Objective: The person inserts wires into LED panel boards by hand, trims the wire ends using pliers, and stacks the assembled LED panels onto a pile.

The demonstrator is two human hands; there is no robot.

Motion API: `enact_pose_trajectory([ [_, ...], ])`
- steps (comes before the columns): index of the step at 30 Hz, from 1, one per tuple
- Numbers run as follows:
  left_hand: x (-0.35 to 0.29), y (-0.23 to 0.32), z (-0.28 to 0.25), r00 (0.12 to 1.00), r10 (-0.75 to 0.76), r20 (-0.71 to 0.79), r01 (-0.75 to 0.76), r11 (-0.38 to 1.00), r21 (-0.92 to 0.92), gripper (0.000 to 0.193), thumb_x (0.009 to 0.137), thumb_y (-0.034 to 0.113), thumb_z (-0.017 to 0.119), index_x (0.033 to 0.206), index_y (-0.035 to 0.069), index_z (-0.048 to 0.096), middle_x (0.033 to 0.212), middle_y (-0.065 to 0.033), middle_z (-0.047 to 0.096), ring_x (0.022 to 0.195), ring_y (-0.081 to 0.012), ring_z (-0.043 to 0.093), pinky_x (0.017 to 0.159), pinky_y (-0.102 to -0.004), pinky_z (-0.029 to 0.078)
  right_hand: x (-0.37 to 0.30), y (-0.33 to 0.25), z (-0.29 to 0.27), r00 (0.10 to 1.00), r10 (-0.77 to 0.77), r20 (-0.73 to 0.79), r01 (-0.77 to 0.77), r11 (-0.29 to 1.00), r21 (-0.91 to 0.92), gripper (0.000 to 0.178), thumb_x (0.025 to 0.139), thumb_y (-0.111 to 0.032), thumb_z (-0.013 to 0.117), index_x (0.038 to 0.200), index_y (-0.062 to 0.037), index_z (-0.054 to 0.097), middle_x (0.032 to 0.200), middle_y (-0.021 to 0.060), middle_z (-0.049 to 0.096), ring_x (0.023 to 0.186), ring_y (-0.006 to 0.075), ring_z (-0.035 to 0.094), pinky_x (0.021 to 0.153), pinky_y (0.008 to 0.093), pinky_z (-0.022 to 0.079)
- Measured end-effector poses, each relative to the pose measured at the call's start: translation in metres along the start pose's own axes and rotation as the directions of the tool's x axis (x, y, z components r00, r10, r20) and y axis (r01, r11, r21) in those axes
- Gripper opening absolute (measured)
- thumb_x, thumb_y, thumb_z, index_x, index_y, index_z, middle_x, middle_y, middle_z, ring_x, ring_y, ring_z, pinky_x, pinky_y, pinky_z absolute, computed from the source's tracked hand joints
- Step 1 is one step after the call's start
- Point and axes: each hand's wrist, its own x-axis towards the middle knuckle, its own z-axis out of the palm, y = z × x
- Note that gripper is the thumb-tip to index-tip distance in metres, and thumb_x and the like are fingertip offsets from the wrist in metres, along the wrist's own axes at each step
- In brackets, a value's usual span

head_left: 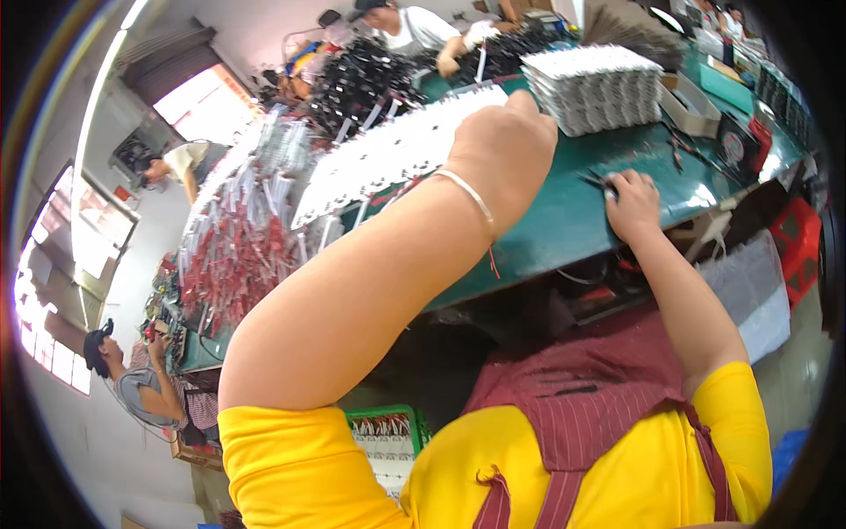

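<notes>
My left hand [507, 145] reaches across the table at the right end of a white sheet [379, 154] dotted with small dark parts. Its fingers curl away from view, so what they hold is hidden. Low on the green tabletop [538, 229], my right hand [634, 204] is closed around small dark pliers [597, 181], their pointed jaws facing left. Beyond the pliers stands a tall stack of white panels [595, 88].
Bundles of red-and-white wires [238, 238] hang over the left side. Black wire bundles [366, 84] lie behind the sheet. At right are a grey tray [690, 104] and a black-and-red device [742, 141]. A green crate [414, 425] is below. Co-workers sit beyond.
</notes>
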Motion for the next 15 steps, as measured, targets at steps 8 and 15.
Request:
enact_pose_trajectory([
  [8,-0.004,0.095,0.085,0.921,0.063,0.385,0.221,0.728,-0.649,0.051,0.087,0.027,0.076,0.13,0.004,0.058,0.115,-0.0235,0.064,0.102,-0.0368,0.068,0.089,-0.0417,0.055,-0.028,-0.005,-0.03,0.936,-0.229,-0.267,0.231,0.973,-0.024,0.017,0.089,-0.02,0.068,0.103,-0.0111,0.072,0.114,0.0077,0.067,0.109,0.0301,0.061,0.097,0.0455,0.046],
  [15,-0.061,0.05,0.162,0.99,-0.01,0.14,0.107,0.704,-0.703,0.045,0.097,0.032,0.064,0.138,0.014,0.062,0.142,-0.0185,0.057,0.131,-0.0373,0.055,0.107,-0.0468,0.045,-0.103,-0.055,-0.05,0.559,0.039,0.828,-0.772,0.388,0.503,0.059,0.098,-0.06,0.057,0.114,-0.0048,0.071,0.101,0.0109,0.073,0.079,0.0185,0.064,0.065,0.0339,0.049],
])
